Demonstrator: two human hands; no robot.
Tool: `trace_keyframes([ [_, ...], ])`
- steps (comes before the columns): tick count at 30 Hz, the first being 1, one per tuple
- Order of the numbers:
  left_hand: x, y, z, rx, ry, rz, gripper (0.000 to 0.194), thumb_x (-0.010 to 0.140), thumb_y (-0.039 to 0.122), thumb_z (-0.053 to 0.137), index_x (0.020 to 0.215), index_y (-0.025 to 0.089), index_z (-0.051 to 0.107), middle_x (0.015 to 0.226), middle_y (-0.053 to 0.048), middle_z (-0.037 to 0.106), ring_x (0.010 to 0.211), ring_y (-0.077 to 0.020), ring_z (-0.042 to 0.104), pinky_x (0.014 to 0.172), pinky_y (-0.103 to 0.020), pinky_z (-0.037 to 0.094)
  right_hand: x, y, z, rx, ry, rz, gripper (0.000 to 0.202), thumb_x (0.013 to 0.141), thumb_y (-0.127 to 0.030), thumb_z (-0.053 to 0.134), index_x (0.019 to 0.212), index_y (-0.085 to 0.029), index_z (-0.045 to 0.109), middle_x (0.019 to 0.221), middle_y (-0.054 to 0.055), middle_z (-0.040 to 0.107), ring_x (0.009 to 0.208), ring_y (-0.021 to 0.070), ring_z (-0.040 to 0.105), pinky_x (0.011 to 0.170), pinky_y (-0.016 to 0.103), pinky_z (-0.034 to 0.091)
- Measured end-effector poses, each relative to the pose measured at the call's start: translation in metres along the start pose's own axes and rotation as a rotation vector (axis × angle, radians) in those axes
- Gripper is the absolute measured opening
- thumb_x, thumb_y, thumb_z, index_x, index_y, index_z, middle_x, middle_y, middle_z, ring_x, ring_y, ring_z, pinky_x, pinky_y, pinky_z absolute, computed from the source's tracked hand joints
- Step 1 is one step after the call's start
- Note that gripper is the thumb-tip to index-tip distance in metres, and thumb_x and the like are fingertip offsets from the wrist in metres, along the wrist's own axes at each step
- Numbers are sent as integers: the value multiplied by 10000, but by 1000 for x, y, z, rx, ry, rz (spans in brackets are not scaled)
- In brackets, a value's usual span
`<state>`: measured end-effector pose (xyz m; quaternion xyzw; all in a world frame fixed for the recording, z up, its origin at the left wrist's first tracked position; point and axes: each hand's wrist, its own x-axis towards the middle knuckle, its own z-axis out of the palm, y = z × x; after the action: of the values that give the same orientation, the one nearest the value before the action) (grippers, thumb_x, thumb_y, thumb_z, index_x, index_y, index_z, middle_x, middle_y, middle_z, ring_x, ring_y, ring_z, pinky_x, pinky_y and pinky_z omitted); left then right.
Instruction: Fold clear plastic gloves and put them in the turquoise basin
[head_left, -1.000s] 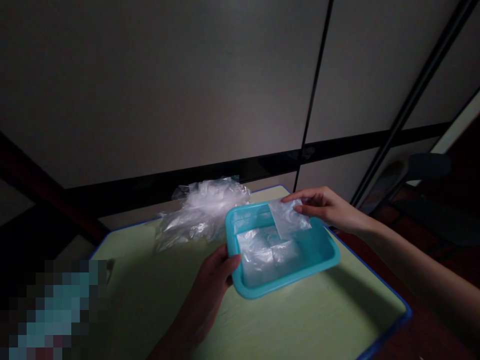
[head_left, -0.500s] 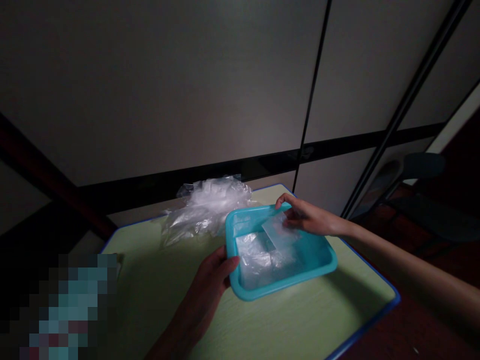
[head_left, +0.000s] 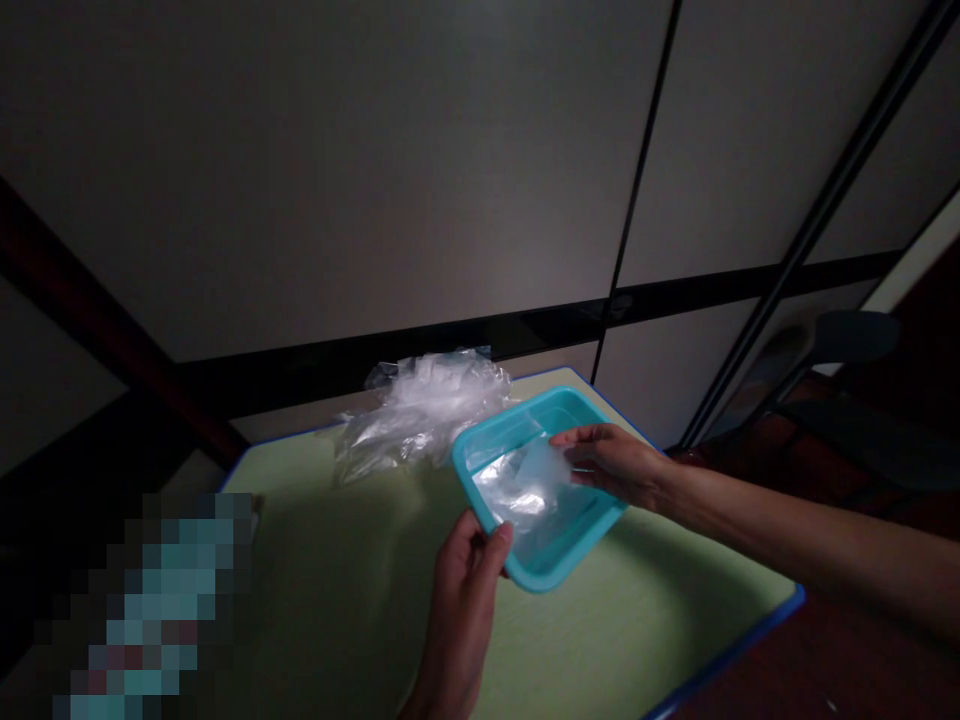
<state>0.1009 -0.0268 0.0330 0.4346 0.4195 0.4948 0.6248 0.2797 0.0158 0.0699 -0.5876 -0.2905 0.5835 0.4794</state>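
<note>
A turquoise tray (head_left: 556,573) is held tilted above the green table, its near left rim gripped between the thumb and fingers of my left hand (head_left: 474,575). Clear plastic bags (head_left: 517,498) lie inside it. My right hand (head_left: 619,462) reaches over the tray's right side, fingers closed on a small translucent plastic bag (head_left: 544,466). That bag is partly blurred and overlaps the ones beneath it.
A heap of crumpled clear plastic (head_left: 431,405) sits at the back of the green table (head_left: 330,560), against a cabinet (head_left: 390,180). A dark chair (head_left: 855,338) stands at the right. Something pixelated (head_left: 161,600) is at the lower left.
The tray has turned, its right end swinging toward the back. My left hand has moved right with its rim. My right hand has lowered slightly and shifted with the small bag.
</note>
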Motion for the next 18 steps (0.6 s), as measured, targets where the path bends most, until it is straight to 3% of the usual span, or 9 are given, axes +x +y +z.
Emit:
trace_keyframes([
  [9,-13,-3,10,10,7,23,202,713,332,597,813,157,580,669,1,546,643,-129,484,605,-216,375,8,11,20,181,184,6,261,645,71,408,744,-151,505,687,-8,461,577,76,455,605,211,473],
  [14,-15,-4,10,24,15,16,198,719,335,591,811,160,577,653,12,524,615,-118,461,590,-210,366,11,14,18,208,198,-3,285,657,68,363,777,-168,470,710,-11,437,588,79,438,642,224,481],
  [18,-14,-4,10,16,18,10,219,711,343,594,825,157,581,646,10,517,616,-124,462,587,-211,362,11,12,17,213,157,56,181,722,1,389,739,-169,448,707,-6,426,602,87,451,630,234,481],
])
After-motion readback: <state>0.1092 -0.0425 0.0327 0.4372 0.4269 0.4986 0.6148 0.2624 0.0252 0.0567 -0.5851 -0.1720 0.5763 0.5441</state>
